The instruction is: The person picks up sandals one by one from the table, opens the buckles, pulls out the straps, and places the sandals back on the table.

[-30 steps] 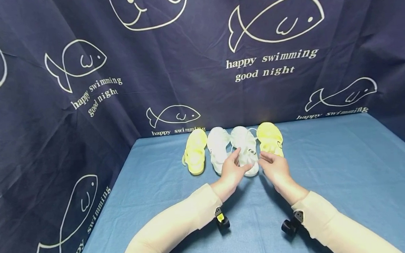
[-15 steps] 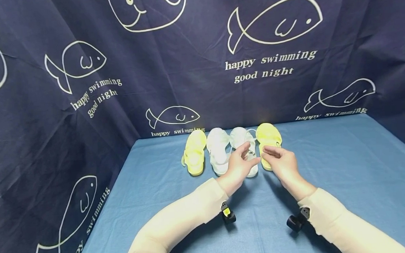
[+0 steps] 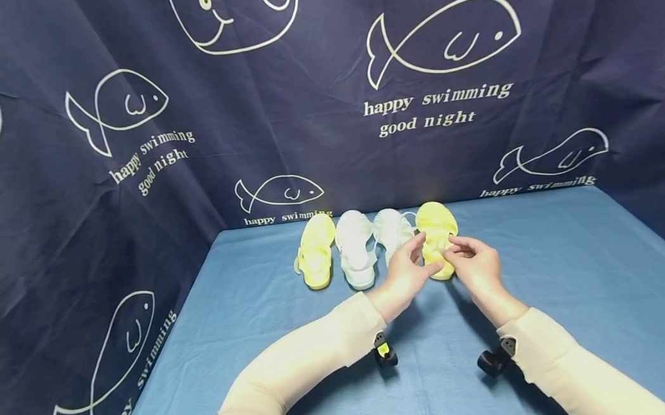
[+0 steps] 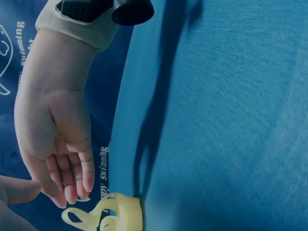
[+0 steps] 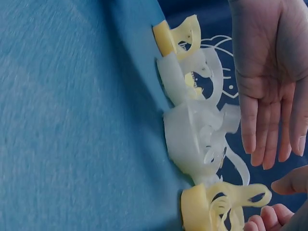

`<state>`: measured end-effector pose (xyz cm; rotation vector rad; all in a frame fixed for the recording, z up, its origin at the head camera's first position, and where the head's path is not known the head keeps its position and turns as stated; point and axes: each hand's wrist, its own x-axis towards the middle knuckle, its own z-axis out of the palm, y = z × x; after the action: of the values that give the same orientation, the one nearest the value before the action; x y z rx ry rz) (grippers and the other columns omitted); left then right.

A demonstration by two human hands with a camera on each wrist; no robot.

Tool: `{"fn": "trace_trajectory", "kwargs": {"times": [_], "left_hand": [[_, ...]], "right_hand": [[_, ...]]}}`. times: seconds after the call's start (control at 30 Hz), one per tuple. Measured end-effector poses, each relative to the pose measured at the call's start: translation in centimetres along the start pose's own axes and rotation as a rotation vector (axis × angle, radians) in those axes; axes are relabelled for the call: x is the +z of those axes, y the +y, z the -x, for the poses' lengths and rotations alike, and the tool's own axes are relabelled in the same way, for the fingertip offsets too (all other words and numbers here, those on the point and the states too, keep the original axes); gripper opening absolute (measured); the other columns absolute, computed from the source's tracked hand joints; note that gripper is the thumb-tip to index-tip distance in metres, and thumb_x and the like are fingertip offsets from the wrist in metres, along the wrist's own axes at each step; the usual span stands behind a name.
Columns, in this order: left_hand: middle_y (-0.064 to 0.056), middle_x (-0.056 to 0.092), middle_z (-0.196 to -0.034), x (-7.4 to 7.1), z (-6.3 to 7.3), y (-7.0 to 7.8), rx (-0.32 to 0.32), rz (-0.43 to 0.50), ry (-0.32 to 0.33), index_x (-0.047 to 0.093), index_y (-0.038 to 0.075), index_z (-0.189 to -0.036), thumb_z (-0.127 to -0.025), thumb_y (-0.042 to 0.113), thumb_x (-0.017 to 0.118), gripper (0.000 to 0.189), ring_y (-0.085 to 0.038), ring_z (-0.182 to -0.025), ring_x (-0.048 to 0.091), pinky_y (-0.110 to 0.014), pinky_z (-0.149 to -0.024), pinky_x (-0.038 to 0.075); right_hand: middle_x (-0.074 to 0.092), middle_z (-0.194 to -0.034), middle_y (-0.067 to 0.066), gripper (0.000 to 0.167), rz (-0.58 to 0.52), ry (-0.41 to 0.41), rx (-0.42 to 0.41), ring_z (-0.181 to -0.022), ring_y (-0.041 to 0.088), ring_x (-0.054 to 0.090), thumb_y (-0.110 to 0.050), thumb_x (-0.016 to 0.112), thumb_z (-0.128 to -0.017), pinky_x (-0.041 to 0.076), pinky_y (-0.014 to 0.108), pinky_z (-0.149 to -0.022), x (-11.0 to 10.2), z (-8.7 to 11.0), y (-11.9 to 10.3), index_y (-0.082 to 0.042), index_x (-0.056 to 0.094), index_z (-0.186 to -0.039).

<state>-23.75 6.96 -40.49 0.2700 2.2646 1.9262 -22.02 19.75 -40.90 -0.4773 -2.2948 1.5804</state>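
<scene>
Four-in-a-row sandals aside, the yellow sandal [image 3: 435,217] on the right lies between my hands. My left hand [image 3: 407,273] is at its left side, fingers extended and thumb apart. My right hand [image 3: 476,265] is at its right side, fingers bent slightly toward the strap. In the right wrist view, the sandal's loose strap [image 5: 260,193] points toward the right hand's thumb [image 5: 291,182] and fingertips [image 5: 272,216], without visible contact. The left hand [image 5: 269,82] hangs above with relaxed fingers. Neither hand visibly holds anything.
Two whitish sandals [image 3: 353,231] and another yellow sandal [image 3: 318,246] stand in the row to the left. The row lies on a blue cloth-covered table [image 3: 272,338]. A dark blue fish-print curtain [image 3: 333,131] hangs behind and at the sides.
Both hands have moved right, from around the right-hand whitish sandal to the yellow sandal at the row's right end. The sandals keep their places in the row.
</scene>
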Motion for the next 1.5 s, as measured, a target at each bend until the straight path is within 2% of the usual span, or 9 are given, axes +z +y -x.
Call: {"fn": "trace_trajectory", "kwargs": {"times": [0.2,0.33,0.43,0.53,0.63,0.8,1.13,1.37,1.5], "left_hand": [[0.003,0.048,-0.146,0.8,-0.3,-0.5,-0.038,-0.021,0.015,0.05,0.015,-0.142,-0.08,0.003,0.077,0.069,-0.016,-0.137,0.044,-0.025,-0.11,0.039],[0.0,0.046,-0.148,1.2,-0.4,-0.6,-0.06,-0.063,0.029,0.048,0.016,-0.143,-0.079,0.004,0.079,0.072,-0.018,-0.137,0.044,-0.027,-0.109,0.041],[-0.003,0.047,-0.148,1.5,-0.5,-0.7,-0.07,-0.103,0.039,0.046,0.017,-0.144,-0.079,0.006,0.08,0.074,-0.02,-0.136,0.045,-0.028,-0.107,0.044],[-0.004,0.048,-0.147,1.6,-0.8,-0.8,-0.084,-0.135,0.051,0.045,0.015,-0.145,-0.078,0.008,0.081,0.077,-0.02,-0.134,0.047,-0.03,-0.107,0.044],[-0.005,0.049,-0.146,1.7,-1.1,-1.1,-0.1,-0.14,0.062,0.043,0.013,-0.146,-0.077,0.007,0.081,0.078,-0.021,-0.133,0.047,-0.033,-0.108,0.042],[-0.005,0.05,-0.145,1.9,-1.4,-1.4,-0.125,-0.115,0.068,0.042,0.012,-0.146,-0.077,0.004,0.08,0.08,-0.021,-0.133,0.046,-0.036,-0.109,0.041],[-0.008,0.05,-0.144,2.9,-2.5,-1.2,-0.178,-0.099,0.076,0.04,0.01,-0.147,-0.078,0.006,0.08,0.08,-0.023,-0.131,0.047,-0.038,-0.106,0.044],[-0.009,0.063,-0.119,3.1,-3.2,-1.7,-0.149,-0.097,0.084,0.056,0.005,-0.128,-0.077,-0.001,0.078,0.057,-0.023,-0.11,0.059,-0.037,-0.092,0.051],[-0.009,0.063,-0.121,3.1,-3.2,-1.6,-0.177,-0.079,0.064,0.058,0.006,-0.129,-0.079,-0.003,0.075,0.054,-0.023,-0.112,0.059,-0.036,-0.093,0.052]], "right_hand": [[0.064,-0.118,0.017,0.043,0.039,-0.024,0.058,-0.088,0.007,0.055,-0.017,0.068,-0.089,0.043,0.005,-0.062,-0.2,-0.4,0.6,0.0,0.06,-0.129],[0.059,-0.128,0.02,0.05,0.032,-0.058,0.1,-0.108,0.024,0.057,-0.018,0.067,-0.091,0.041,0.004,-0.062,-0.2,-0.6,1.0,0.001,0.053,-0.135],[0.055,-0.134,0.021,0.054,0.027,-0.08,0.121,-0.117,0.03,0.054,-0.018,0.067,-0.091,0.041,0.004,-0.064,-0.1,-0.7,1.3,0.002,0.049,-0.138],[0.051,-0.139,0.021,0.057,0.027,-0.105,0.141,-0.121,0.032,0.052,-0.017,0.066,-0.092,0.046,0.011,-0.072,-0.1,-0.8,1.5,0.001,0.045,-0.142],[0.048,-0.143,0.021,0.059,0.025,-0.139,0.163,-0.125,0.033,0.051,-0.016,0.064,-0.092,0.052,0.027,-0.088,-0.1,-1.1,1.8,0.001,0.042,-0.144],[0.043,-0.148,0.022,0.063,-0.006,-0.203,0.191,-0.13,0.036,0.048,-0.017,0.063,-0.093,0.045,0.044,-0.105,-0.1,-1.7,2.6,0.0,0.036,-0.148],[0.036,-0.152,0.022,0.065,-0.013,-0.256,0.217,-0.137,0.037,0.038,-0.015,0.06,-0.094,0.04,0.045,-0.11,-0.1,-2.3,2.9,-0.001,0.03,-0.151],[0.037,-0.152,0.019,0.063,-0.019,-0.271,0.249,-0.139,0.035,0.037,-0.011,0.059,-0.094,0.043,0.044,-0.108,-0.3,-2.9,3.2,-0.005,0.033,-0.15],[0.038,-0.15,0.02,0.06,-0.003,-0.275,0.238,-0.139,0.034,0.037,-0.009,0.059,-0.094,0.045,0.039,-0.106,-0.9,-3.1,3.4,-0.005,0.035,-0.149]]}}
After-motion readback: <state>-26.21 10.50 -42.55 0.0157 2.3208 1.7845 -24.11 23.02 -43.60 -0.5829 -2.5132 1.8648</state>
